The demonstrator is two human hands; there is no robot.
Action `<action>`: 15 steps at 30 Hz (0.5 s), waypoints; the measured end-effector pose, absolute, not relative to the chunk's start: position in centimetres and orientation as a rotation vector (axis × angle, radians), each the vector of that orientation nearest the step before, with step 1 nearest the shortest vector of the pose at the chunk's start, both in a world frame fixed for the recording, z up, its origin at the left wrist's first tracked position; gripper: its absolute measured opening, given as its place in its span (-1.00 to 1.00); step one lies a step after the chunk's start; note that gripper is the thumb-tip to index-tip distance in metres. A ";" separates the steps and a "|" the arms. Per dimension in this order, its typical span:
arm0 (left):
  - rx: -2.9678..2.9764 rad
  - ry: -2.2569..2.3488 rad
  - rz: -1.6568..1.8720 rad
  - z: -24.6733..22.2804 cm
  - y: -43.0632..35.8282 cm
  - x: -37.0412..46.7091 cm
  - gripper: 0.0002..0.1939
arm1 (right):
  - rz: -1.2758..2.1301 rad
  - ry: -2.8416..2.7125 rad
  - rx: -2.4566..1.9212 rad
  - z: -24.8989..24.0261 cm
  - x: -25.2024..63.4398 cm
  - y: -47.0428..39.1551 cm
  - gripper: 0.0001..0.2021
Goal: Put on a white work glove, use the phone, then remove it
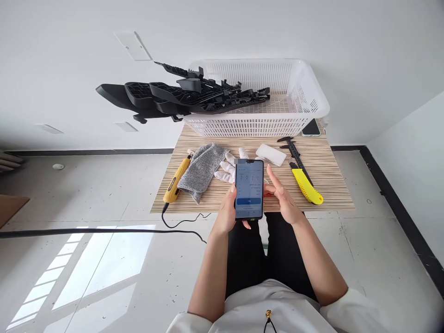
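Note:
A smartphone (249, 189) with a lit screen and a blue button stands upright above the near edge of the wooden-striped table (222, 196). My left hand (227, 210) grips its left side, thumb along the edge. My right hand (282, 196) is at the phone's right side, index finger and thumb spread apart, the other fingers partly hidden behind the phone. Behind the phone lie a white glove (227, 167) and a grey cloth (204, 169). A yellow corded tool (176, 181) rests at the left. To the right are a black caliper (299, 159) and a yellow cutter (307, 186).
A white basket (246, 125) with black plastic parts (163, 98) overhanging its left side stands at the table's back. A white block (271, 154) and a second phone (311, 128) lie near it. A black cable (104, 231) crosses at the left.

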State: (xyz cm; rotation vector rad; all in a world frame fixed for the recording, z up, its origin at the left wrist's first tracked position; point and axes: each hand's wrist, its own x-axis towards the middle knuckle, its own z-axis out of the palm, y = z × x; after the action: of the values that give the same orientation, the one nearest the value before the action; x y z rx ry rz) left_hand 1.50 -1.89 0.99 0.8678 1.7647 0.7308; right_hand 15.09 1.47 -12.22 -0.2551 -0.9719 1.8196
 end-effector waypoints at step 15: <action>0.919 1.752 0.728 0.8 -2.2 1.0 -0.29 | 1.736 -1.056 -0.117 -12.3 15.4 1.9 -0.36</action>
State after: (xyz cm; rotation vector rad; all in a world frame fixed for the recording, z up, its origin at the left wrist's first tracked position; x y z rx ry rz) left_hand 1.04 -2.24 0.80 0.9193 1.7520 0.7275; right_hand 15.42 1.89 -12.26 -0.1171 -1.0558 1.7365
